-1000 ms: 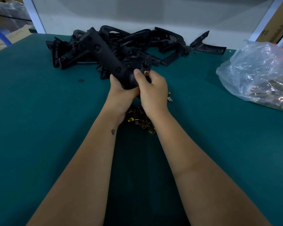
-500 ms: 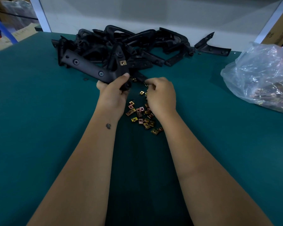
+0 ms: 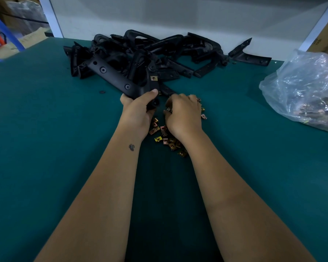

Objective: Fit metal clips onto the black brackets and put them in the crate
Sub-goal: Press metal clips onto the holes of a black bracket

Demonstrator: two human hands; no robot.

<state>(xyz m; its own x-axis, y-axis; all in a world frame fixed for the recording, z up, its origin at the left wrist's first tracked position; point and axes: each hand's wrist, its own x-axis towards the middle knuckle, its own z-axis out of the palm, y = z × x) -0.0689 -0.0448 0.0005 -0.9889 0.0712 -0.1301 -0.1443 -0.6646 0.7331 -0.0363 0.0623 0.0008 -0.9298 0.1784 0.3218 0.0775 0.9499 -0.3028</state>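
Note:
My left hand (image 3: 138, 110) grips a long black bracket (image 3: 114, 76) at its bend, its long arm pointing up-left. One brass clip (image 3: 154, 78) sits fitted on the bracket's short arm. My right hand (image 3: 184, 114) lies palm down on the heap of loose brass clips (image 3: 167, 138) on the green table (image 3: 45, 148), fingers curled into the clips; a clip seems pinched at its fingertips, which are partly hidden. Behind lies a pile of black brackets (image 3: 159, 52).
A clear plastic bag (image 3: 303, 91) of more clips lies at the right. A single bracket (image 3: 248, 55) lies apart at the back right. A white wall panel closes the table's far edge; cardboard boxes stand at both far corners. No crate is in view.
The bracket swung from upright between both hands down to the left, held by my left hand alone. My right hand left it and dropped onto the clip heap.

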